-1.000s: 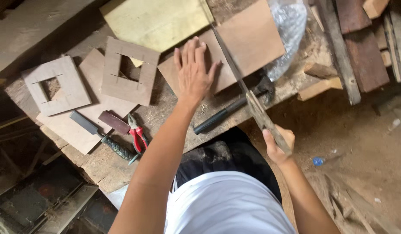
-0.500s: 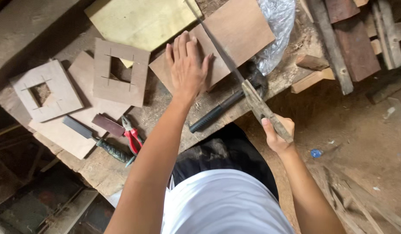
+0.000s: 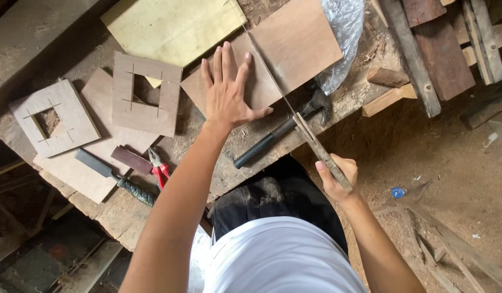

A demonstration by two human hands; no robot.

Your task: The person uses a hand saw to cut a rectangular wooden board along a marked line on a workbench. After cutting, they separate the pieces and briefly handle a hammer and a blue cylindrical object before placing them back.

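**A:** Starting closest to the person: right hand (image 3: 336, 174) is wrapped tight round the handle of a saw (image 3: 294, 111), down off the near edge of the bench (image 3: 126, 214). The thin blade runs up and away across the board (image 3: 272, 54). Left hand (image 3: 227, 92) is spread wide and flat on the board, just left of the blade, pinning it.

**B:** How would you rate that board to handle?

**A:** Looks like thin ply, so I'd guess light and a bit bendy, likely to chatter where it isn't held. A flat palm close to the cut seems the sensible grip. Edges probably splinter. The blade looks narrow and whippy too.

**B:** What's round the board?

**A:** A hammer (image 3: 278, 133) lies just on its near side, head by the blade. Further left of the board: red pliers (image 3: 159, 168), a chisel (image 3: 112, 176), and two squares (image 3: 147, 95) with square holes cut out. A yellowish sheet (image 3: 175, 27) sits beyond the board's left end, clear plastic (image 3: 343, 32) on its right.

**B:** And the surface?

**A:** Rough old bench, sawdust all over, so maybe a bit slippy under the ply. Dirt floor (image 3: 452, 163) off to the right, timber offcuts (image 3: 441, 49) stacked beyond.
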